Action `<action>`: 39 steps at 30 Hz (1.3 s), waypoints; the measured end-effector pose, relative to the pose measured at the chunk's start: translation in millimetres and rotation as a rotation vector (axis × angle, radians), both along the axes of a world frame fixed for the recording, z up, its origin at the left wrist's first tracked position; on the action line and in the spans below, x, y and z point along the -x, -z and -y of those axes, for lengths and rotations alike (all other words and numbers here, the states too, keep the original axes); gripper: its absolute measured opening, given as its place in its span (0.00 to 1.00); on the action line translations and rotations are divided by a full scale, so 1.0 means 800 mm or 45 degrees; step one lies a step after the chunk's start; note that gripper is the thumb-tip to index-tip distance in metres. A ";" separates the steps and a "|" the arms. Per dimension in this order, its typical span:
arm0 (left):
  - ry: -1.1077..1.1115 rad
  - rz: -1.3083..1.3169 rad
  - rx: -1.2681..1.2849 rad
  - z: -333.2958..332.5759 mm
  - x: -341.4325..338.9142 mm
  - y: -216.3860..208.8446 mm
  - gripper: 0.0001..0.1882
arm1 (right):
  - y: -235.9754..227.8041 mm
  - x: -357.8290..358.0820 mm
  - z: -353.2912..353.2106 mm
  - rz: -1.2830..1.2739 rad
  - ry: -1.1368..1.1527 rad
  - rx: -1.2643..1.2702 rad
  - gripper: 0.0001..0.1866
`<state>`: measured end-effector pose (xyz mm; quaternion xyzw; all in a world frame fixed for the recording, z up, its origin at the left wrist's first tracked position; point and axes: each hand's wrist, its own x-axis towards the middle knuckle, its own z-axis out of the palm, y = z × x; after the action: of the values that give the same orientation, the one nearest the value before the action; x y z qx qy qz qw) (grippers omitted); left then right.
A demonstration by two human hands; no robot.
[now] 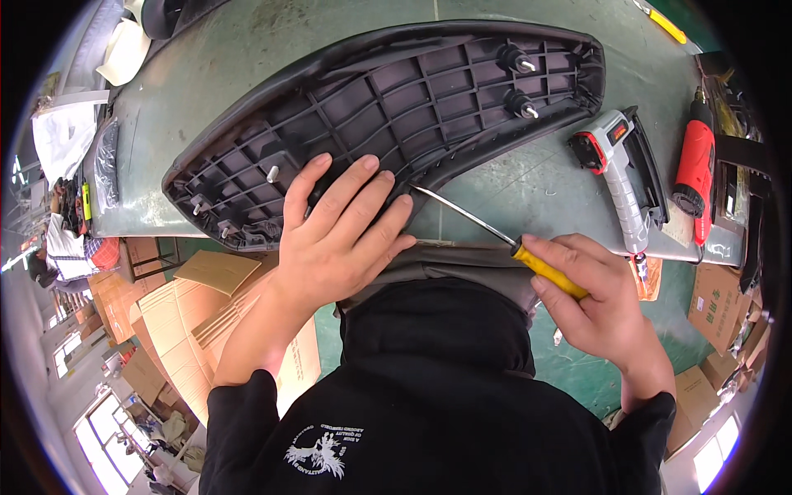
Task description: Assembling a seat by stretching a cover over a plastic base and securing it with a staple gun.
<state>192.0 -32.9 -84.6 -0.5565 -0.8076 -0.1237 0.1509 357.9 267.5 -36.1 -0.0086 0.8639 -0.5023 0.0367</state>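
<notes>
A long curved motorcycle-seat-like part (445,87) lies underside up on the green worktable, its black ribbed plastic base showing and a dark cover wrapped over its rim. My left hand (342,227) rests on it with fingers spread, pressing near the inner edge. In my right hand (590,297) is a screwdriver (549,271) with a yellow and black handle. Its thin metal shaft points up to the left, and the tip meets the part's inner edge beside my left fingers. Metal studs (528,109) stick up from the base at both ends.
A grey and red staple gun (615,161) lies right of the part, with a red heat gun (695,157) beyond it. A yellow cutter (667,26) lies at the far right. Cardboard boxes (177,322) stand below the table on the left. Another person (78,252) is at far left.
</notes>
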 end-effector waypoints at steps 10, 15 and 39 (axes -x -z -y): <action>-0.011 -0.112 -0.092 -0.003 -0.001 0.015 0.14 | -0.026 0.003 -0.026 0.007 0.003 -0.044 0.23; -0.025 -0.162 -0.088 -0.003 -0.007 0.017 0.10 | -0.028 0.012 -0.023 0.018 -0.069 -0.087 0.23; 0.014 -0.108 -0.117 -0.003 0.004 0.012 0.10 | -0.076 0.077 -0.040 0.105 -0.392 -0.295 0.23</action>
<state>188.9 -30.5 -94.4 -0.5581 -0.7910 -0.1376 0.2098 296.4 299.2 24.5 -0.1157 0.9022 -0.3877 0.1492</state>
